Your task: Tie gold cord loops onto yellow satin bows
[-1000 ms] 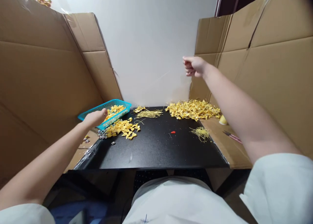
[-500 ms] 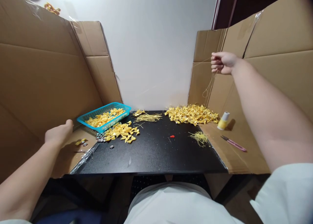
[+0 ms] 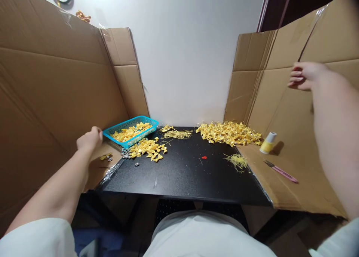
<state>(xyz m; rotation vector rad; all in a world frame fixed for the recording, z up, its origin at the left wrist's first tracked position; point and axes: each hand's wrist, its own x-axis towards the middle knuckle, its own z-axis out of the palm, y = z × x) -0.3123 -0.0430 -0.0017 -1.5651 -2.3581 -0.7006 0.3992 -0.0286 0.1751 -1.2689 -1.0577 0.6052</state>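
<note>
My left hand is curled closed over the cardboard ledge, just left of a blue basket holding yellow folded bows. What it grips, if anything, is hidden. My right hand is raised high at the right with fingers curled, close to the cardboard wall. No thread shows clearly in it. A loose heap of yellow bows lies on the black table in front of the basket. A larger pile of bows sits at the back right.
Cut yellow strands lie at the back centre and a thread clump near the right edge. A yellow spool and pink snips rest on the right cardboard. Small metal pieces and a red bit lie on the table. Cardboard walls stand on both sides.
My right hand has swung from the centre out to the far right, staying raised. My left hand pulled back from the basket to the left ledge, then edged back toward it.
</note>
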